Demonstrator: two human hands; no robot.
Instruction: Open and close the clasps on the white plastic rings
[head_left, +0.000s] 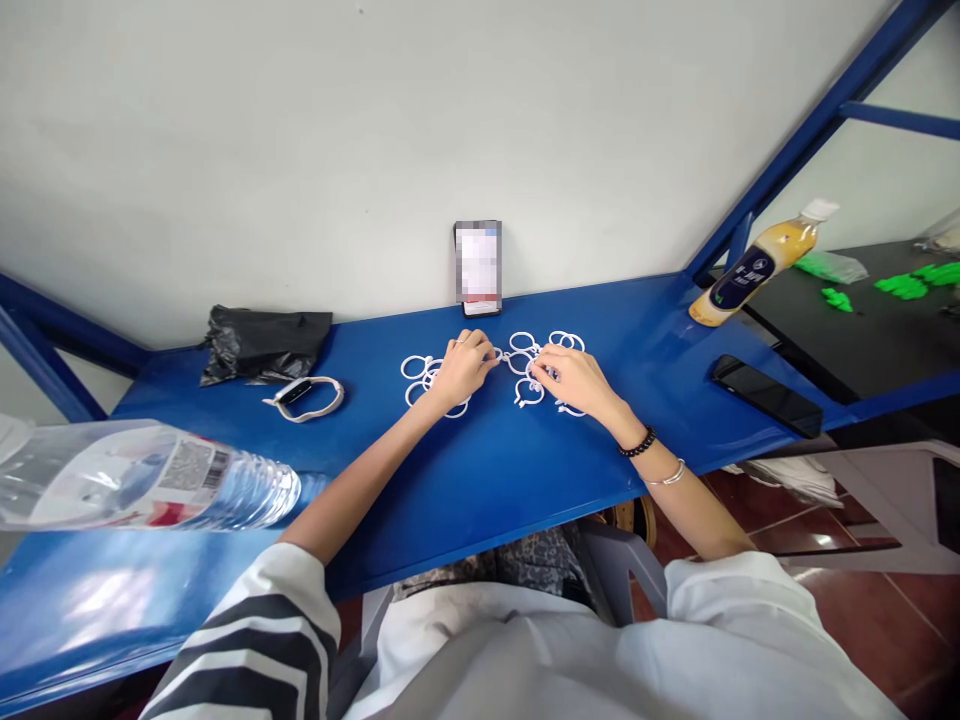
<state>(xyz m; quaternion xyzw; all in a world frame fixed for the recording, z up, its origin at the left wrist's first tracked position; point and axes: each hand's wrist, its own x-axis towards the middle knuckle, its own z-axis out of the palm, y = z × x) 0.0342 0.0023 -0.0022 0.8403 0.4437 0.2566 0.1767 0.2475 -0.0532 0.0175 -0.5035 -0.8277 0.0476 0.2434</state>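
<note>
From here, one cluster of white rings point(429, 374) sits at nine o'clock from the left hand point(469, 362), its fingers curled — whether gripping, I can't tell. At its three o'clock, another ring cluster point(535, 350) spreads nine-to-three along the surface point(517, 470), nearer the right hand point(574, 380) — thumb and forefinger pinching a ring.

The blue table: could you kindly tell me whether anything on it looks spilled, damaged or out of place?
Nothing looks spilled or clearly damaged around the white rings. The yellow-drink bottle and clear bottle appear tilted toward the picture's sides, though that may be only lens distortion.
</note>
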